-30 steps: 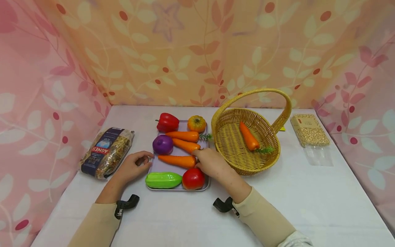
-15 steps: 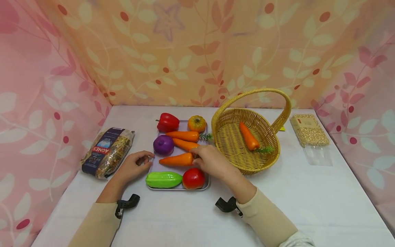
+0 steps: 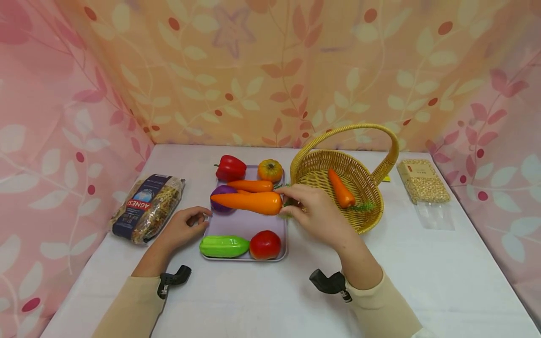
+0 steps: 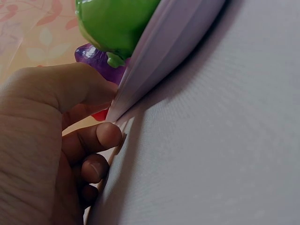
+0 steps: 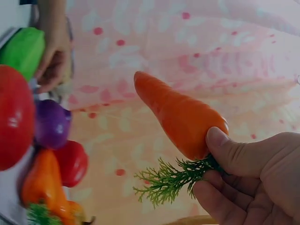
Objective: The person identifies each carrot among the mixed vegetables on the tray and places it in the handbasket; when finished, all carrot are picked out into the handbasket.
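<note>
My right hand (image 3: 317, 213) pinches an orange carrot (image 3: 249, 203) at its green leafy top, holding it above the tray with its tip pointing left. In the right wrist view, the thumb presses the carrot's (image 5: 180, 117) thick end and its leaves hang below. My left hand (image 3: 186, 227) stays at the left edge of the lilac tray (image 3: 245, 225), thumb and index finger about its rim (image 4: 150, 58). The tray bears a red bell pepper (image 3: 230, 168), a small pumpkin (image 3: 270, 170), another carrot (image 3: 253, 186), a partly hidden purple onion (image 3: 220, 207), a green zucchini (image 3: 224, 246) and a tomato (image 3: 265, 245).
A wicker basket (image 3: 310, 176) with a tall handle stands right of the tray, one carrot (image 3: 341, 188) inside. At the left lies a bag of dry mix (image 3: 148, 209). A pack of grains (image 3: 424, 180) lies far right. Patterned cloth (image 3: 270, 70) encloses the white table (image 3: 236, 300).
My right hand has taken the lowest carrot off the tray and lifted it up and to the right, now covering most of another carrot. The left hand has not moved.
</note>
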